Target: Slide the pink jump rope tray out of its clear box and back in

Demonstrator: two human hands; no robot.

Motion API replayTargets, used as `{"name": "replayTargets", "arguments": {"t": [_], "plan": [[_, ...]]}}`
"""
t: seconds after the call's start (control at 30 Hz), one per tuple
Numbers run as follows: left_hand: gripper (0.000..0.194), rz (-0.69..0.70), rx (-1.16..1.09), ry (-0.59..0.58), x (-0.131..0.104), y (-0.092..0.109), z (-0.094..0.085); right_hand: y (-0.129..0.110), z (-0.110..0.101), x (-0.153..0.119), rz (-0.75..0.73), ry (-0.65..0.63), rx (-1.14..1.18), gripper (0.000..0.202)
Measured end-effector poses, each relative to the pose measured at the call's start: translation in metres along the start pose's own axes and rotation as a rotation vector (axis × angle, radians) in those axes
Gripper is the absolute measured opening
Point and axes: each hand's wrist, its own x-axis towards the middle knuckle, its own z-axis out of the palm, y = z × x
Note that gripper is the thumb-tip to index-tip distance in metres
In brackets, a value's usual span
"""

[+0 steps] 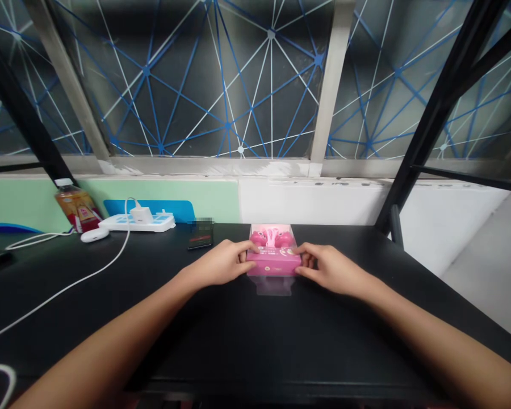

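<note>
A pink box (274,267) with a clear window lies on the black desk, towards its back edge. Through the window show two rounded, darker pink pieces and a bundled light pink cord (272,236); their exact kind I cannot make out. My left hand (225,262) grips the box's left side, fingers on top and thumb low at the front corner. On the opposite side my right hand (327,267) holds the right edge in much the same way. A faint reflection of the box shows on the desktop in front of it.
Left of the box lies a dark phone-like slab (200,235). Further left are a white power strip (153,222) with a charger (141,215), a white cable (97,271), a white rounded case (95,234) and a drink bottle (77,205). Black frame posts (426,125) rise at both sides.
</note>
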Motion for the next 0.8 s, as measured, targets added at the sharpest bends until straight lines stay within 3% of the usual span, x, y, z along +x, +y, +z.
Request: {"name": "replayTargets", "arguments": {"t": [0.1,0.17,0.43,0.6,0.8], "plan": [[0.024,0.013,0.047,0.063,0.003,0.002,0.009,-0.001,0.004,0.000,-0.114,0.180,-0.258,0.023],[0.025,0.023,0.062,0.066,0.004,0.005,0.012,-0.004,0.005,-0.001,-0.196,0.204,-0.291,0.021],[0.026,0.024,0.077,0.057,0.003,0.007,0.008,-0.020,0.001,-0.007,-0.322,0.034,-0.363,0.014],[0.024,0.026,0.088,0.061,0.006,0.004,0.012,-0.019,0.000,-0.008,-0.308,-0.019,-0.378,0.038],[0.024,0.027,0.093,0.059,0.007,0.001,0.014,-0.016,0.003,-0.004,-0.330,0.008,-0.439,0.022]]}}
